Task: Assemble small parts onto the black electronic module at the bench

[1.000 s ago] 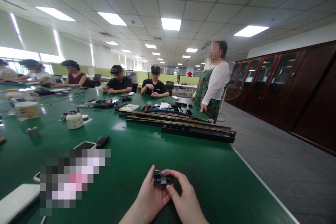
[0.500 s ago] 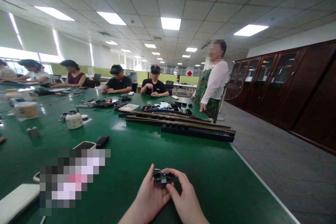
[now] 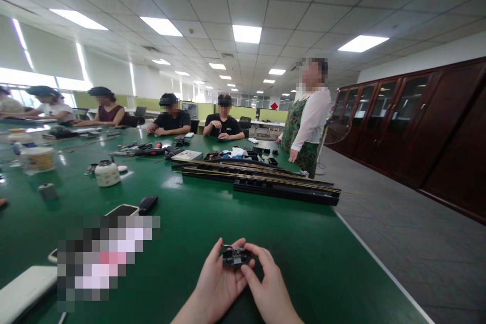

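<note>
black device (image 3: 237,258) lies cradled by the left hand (image 3: 219,277), its right end pinched by the right hand (image 3: 268,278), likely for steadiness.

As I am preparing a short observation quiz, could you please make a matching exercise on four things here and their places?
Things:
1. Black device housing
2. Patterned white jar
3. Golden rods
4. Standing fan

Places:
A. Before the dark wooden cabinets
B. Between the left hand and right hand
C. Along the long black rails
D. On the green table, left of the rails

Pairs: 1-B, 2-D, 3-C, 4-A
</note>
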A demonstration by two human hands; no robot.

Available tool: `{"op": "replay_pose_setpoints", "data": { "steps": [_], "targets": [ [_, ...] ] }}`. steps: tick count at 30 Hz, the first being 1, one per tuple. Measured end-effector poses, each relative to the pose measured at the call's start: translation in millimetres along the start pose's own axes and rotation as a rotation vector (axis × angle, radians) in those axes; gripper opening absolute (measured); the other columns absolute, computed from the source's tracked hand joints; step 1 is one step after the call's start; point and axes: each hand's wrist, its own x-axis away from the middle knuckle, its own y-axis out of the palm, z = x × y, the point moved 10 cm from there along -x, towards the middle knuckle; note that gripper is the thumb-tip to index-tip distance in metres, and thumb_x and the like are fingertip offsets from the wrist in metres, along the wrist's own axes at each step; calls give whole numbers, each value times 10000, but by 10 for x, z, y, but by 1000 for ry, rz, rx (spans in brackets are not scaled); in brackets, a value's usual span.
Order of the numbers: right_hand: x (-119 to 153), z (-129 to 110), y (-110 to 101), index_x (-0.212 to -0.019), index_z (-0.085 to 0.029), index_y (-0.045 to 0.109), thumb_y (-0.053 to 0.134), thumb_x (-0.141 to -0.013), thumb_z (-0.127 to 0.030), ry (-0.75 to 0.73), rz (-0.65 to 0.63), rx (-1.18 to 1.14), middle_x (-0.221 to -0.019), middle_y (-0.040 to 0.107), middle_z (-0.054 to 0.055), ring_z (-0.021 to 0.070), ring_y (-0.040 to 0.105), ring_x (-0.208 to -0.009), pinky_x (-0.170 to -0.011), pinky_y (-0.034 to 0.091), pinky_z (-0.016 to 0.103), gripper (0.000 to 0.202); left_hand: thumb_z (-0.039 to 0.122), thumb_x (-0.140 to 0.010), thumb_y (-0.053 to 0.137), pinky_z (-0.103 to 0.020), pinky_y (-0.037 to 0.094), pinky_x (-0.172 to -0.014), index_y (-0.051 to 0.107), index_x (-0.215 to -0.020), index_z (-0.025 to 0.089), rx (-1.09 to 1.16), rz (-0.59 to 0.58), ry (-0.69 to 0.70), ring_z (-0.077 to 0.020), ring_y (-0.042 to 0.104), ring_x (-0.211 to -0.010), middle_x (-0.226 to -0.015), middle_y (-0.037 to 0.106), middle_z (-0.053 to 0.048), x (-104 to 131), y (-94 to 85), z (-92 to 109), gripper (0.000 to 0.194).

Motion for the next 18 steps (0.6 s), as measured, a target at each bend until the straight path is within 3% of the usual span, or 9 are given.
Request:
{"op": "replay_pose_setpoints", "data": {
  "steps": [18],
  "targets": [
    [21,-18,4,-1048,-227,566,540,-705,-140,-17,-4,-2,-1073,602,60,215,537,-1030,-920,408,365,355,430,-745,499,-262,432,-631,568,-923,152,-28,39,-20,-164,607,-615,-802,657,-69,5,-14,-10,337]
  ]
}}
